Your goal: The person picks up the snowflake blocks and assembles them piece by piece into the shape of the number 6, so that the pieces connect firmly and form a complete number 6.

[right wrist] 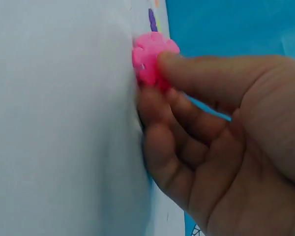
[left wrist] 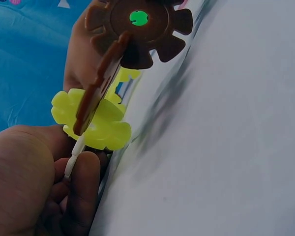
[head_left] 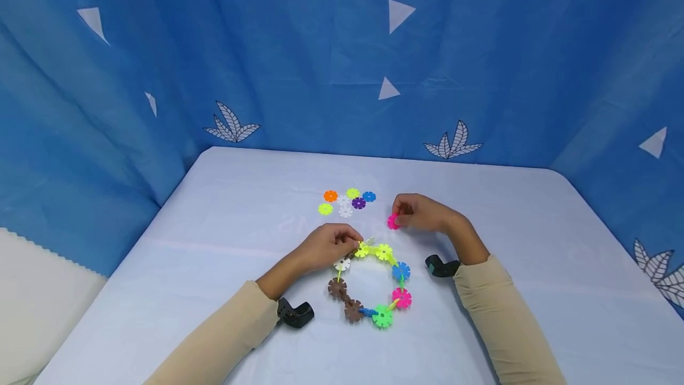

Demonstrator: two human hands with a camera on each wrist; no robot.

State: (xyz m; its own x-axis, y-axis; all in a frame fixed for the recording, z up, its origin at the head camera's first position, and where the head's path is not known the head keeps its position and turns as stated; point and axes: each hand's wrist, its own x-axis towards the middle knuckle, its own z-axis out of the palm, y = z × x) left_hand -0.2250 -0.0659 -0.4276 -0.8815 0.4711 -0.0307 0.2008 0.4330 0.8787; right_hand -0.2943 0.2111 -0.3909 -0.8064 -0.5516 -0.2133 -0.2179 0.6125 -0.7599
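A ring of linked notched plastic discs, with brown (head_left: 354, 311), green (head_left: 382, 316), pink (head_left: 402, 298), blue (head_left: 401, 271), yellow (head_left: 383, 252) and white (head_left: 342, 264) pieces, lies on the table. My left hand (head_left: 331, 245) grips the ring at its far left side, where yellow and white discs meet. Close up in the left wrist view, its fingers are by a white disc (left wrist: 74, 155) under a yellow one (left wrist: 108, 132). Beyond the ring, my right hand (head_left: 424, 212) pinches a loose pink disc (right wrist: 150, 54) between thumb and fingers, just at the tabletop.
Loose discs lie in a cluster at the back: orange (head_left: 331, 196), purple (head_left: 358, 203), blue (head_left: 369, 196), and several yellow and white ones. The white table (head_left: 214, 195) meets a blue curtain (head_left: 320, 46) behind. Black wrist mounts (head_left: 296, 315) stick out beside both forearms.
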